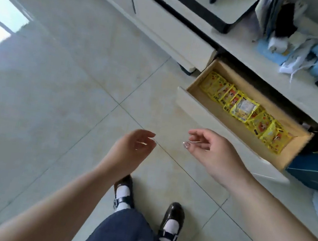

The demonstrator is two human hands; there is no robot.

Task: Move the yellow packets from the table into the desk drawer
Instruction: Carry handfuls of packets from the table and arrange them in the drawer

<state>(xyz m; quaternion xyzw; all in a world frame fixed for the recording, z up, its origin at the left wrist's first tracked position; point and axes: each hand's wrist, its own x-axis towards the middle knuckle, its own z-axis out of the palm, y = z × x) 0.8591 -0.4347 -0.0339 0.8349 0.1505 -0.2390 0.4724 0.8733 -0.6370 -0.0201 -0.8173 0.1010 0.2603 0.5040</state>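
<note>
both hands (136, 143) hang loosely curled; yellow packets (244, 108) fill drawer (216, 120).

Single head cam, wide-angle, looks steeply down at floor (61, 77) from standing height.

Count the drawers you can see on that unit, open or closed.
2: one open drawer right of centre, holding the yellow packets; one closed drawer up-left of it. Others may lie outside the frame.

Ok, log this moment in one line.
left hand: open, empty | right hand: open, empty | yellow packets: in drawer | drawer: open
</note>
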